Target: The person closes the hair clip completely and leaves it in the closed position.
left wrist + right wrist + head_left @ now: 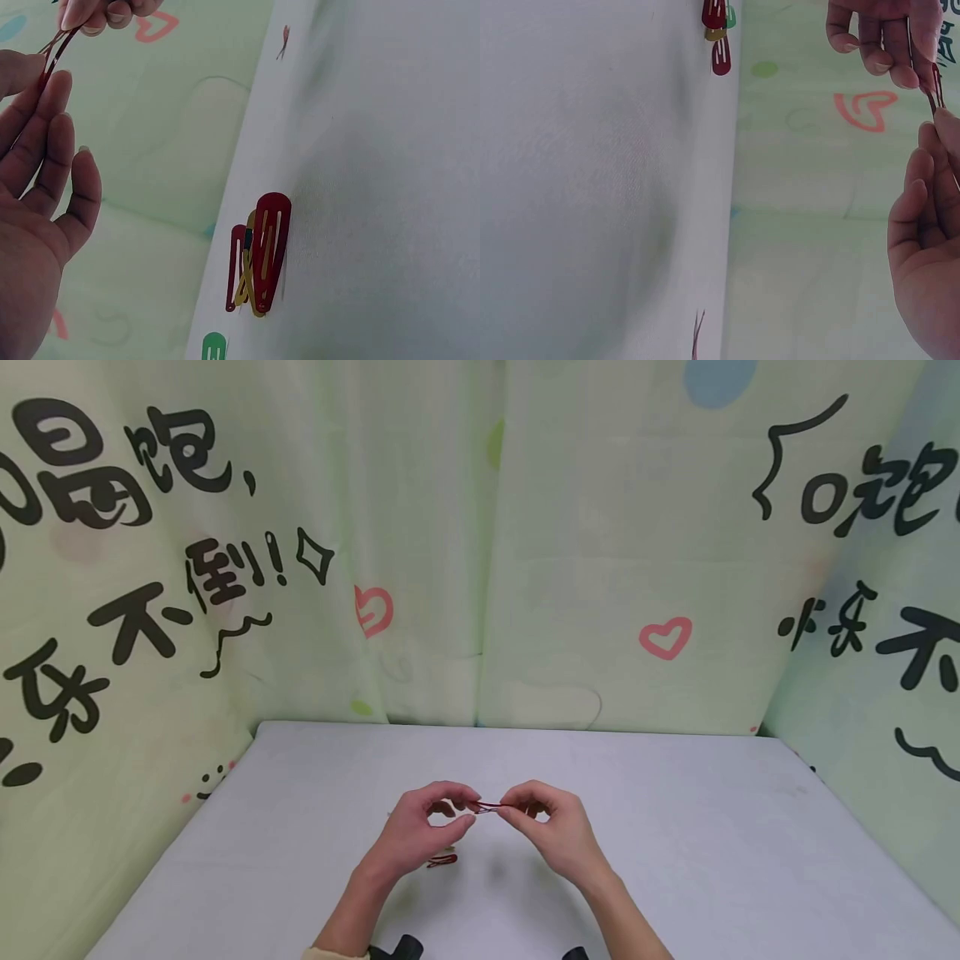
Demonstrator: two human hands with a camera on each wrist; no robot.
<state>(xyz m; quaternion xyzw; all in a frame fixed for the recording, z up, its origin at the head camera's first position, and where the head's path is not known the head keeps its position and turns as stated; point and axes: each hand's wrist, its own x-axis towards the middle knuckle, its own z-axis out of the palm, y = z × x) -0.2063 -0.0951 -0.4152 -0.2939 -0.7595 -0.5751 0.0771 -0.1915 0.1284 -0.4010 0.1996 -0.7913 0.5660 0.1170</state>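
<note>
A dark red snap hair clip (487, 807) is stretched between both hands above the table, its two thin arms spread apart. My left hand (423, 822) pinches one end between thumb and index finger, its other fingers loosely bent. The opposite end sits between the thumb and fingertips of my right hand (551, 827). From the left wrist the held clip (54, 56) looks sprung open. Below the left hand lies a small pile with a red clip (274, 232), a yellow clip (244, 289) and another red clip (235, 262).
A green clip (214, 346) lies beside the pile. Apart from them, a thin dark red clip (697, 337) lies on the white table (712, 860). Printed curtains (600, 527) hang behind the table and at both sides.
</note>
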